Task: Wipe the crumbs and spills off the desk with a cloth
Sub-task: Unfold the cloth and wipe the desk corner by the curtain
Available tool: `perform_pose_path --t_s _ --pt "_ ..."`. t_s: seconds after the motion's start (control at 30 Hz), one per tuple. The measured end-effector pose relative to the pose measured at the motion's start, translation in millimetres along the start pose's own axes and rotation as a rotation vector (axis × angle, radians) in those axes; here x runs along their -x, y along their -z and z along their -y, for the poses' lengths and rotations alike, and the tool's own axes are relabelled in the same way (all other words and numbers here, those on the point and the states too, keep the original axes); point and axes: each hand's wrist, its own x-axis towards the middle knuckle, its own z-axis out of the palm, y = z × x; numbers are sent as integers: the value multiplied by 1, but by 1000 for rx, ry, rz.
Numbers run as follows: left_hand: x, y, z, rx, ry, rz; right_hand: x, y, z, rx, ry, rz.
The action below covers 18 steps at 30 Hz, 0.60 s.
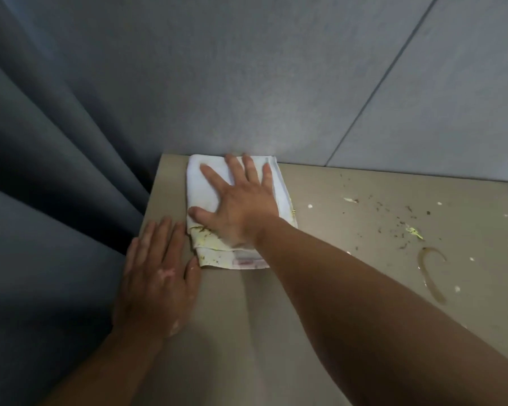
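At the far left corner of the desk [335,200] lies the folded, soiled cloth [198,180], pressed flat by the right hand [241,206] with fingers spread, the left hand [156,276] resting flat and loose beside it, while the brown spill [431,273] and crumbs [399,221] to the right are not yet wiped.

Cloth [217,183] on desk [349,230], crumbs [393,218] right.

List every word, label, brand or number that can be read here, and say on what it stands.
No text here can be read.
The tag at the near edge of the cloth: reddish marks, too blurred to read.
The desk, wall and curtain: no writing visible.
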Motion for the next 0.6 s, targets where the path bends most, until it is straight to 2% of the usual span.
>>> perform_pose_path --t_s 0.17,0.4,0.47,0.6 --pt "-1 -3 1 38 28 -6 18 2 -33 -63 -95 5" --pt "-3 -2 -3 19 51 36 92 19 -158 98 -328 -3" --pt "-5 -2 -6 5 76 80 96 20 -162 54 -387 17" --pt "-2 -4 -24 38 180 145 89 11 -126 -13 -494 23"
